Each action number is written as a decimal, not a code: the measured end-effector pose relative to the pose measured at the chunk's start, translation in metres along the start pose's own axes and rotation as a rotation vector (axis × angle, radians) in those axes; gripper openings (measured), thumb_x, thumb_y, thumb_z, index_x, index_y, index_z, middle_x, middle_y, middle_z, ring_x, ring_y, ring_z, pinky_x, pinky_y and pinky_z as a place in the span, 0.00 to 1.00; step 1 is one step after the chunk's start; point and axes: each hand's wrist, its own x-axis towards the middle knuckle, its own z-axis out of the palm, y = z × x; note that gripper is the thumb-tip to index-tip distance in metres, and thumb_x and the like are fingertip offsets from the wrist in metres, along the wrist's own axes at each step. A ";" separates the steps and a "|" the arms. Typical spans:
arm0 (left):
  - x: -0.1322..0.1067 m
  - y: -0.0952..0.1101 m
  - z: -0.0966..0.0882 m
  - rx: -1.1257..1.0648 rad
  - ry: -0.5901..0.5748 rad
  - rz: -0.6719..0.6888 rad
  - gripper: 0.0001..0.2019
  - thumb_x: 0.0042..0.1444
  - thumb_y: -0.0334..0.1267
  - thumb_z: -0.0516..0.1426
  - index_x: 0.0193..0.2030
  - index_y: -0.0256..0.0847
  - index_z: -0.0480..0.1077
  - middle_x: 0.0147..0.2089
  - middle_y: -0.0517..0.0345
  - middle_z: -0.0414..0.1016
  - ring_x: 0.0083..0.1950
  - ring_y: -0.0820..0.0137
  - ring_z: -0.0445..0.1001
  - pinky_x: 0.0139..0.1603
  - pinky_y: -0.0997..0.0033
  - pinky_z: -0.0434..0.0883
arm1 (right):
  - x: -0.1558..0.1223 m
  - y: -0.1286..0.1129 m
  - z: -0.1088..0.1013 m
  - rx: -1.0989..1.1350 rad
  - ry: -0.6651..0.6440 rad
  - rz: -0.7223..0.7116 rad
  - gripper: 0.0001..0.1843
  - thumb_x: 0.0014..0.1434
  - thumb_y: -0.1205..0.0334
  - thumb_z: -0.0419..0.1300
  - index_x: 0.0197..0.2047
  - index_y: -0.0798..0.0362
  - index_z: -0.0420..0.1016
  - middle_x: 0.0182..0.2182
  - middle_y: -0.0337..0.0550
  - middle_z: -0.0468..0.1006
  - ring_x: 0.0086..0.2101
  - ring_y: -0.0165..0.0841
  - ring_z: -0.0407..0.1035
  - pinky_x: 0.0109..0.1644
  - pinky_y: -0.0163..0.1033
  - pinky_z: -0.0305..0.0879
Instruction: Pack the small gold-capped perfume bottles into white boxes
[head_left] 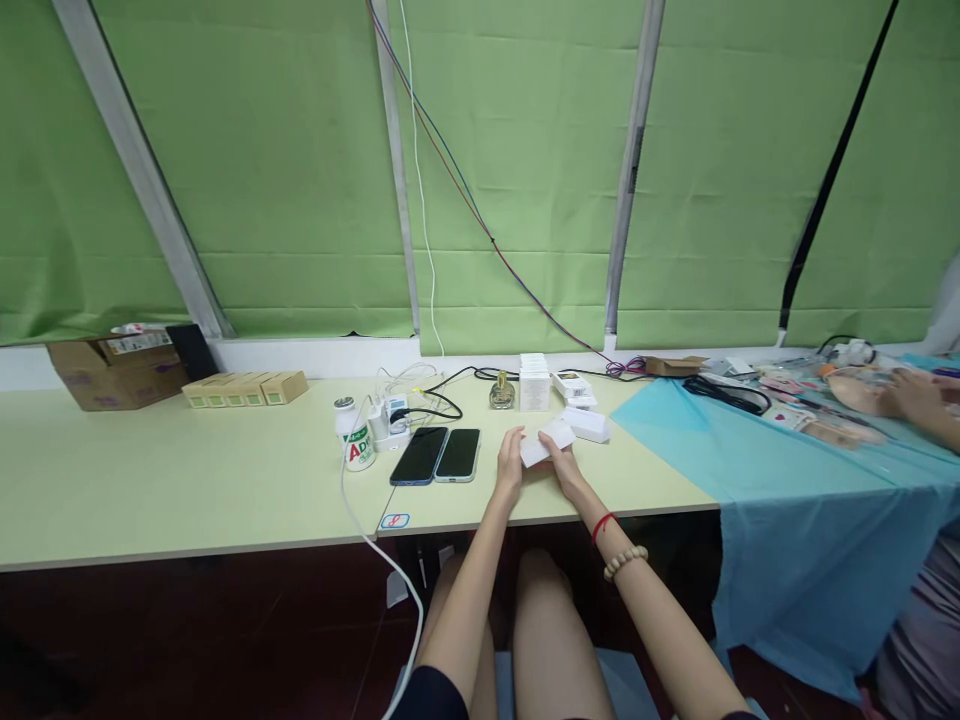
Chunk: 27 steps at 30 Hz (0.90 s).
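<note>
The left grip (511, 462) and right grip (562, 466) both pinch one white piece (546, 444), maybe a box, near the surface's (225, 490) front edge. It seems a two-handed step; the next move calls for gentle fingers. Nearby: two phones (420, 457), one glass bottle (502, 393)

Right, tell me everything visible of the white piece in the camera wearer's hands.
The white piece is plain and angular, with straight edges and no visible print; it looks like paper or card. It is held at a slant between the left hand and right hand, over the front of the table. Whether it is folded or a box is unclear.
</note>
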 end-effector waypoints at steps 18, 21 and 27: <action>0.003 -0.004 0.000 -0.005 -0.101 0.013 0.17 0.56 0.45 0.49 0.41 0.37 0.71 0.48 0.49 0.70 0.49 0.63 0.68 0.48 0.66 0.65 | -0.002 -0.002 0.000 0.017 0.021 -0.014 0.41 0.44 0.38 0.59 0.56 0.52 0.55 0.43 0.45 0.71 0.36 0.32 0.69 0.33 0.35 0.69; 0.001 -0.002 0.000 -0.019 -0.167 0.021 0.20 0.55 0.50 0.51 0.46 0.39 0.72 0.52 0.49 0.68 0.53 0.62 0.66 0.52 0.66 0.65 | -0.003 -0.003 0.000 0.013 0.019 -0.053 0.41 0.43 0.42 0.62 0.55 0.52 0.55 0.45 0.45 0.69 0.39 0.32 0.69 0.36 0.34 0.70; -0.001 -0.001 0.002 -0.034 -0.217 0.049 0.25 0.49 0.52 0.59 0.49 0.37 0.72 0.54 0.44 0.66 0.56 0.60 0.65 0.56 0.64 0.63 | -0.005 -0.005 0.000 0.006 0.004 -0.083 0.39 0.45 0.44 0.62 0.55 0.52 0.53 0.44 0.44 0.68 0.40 0.31 0.68 0.39 0.34 0.70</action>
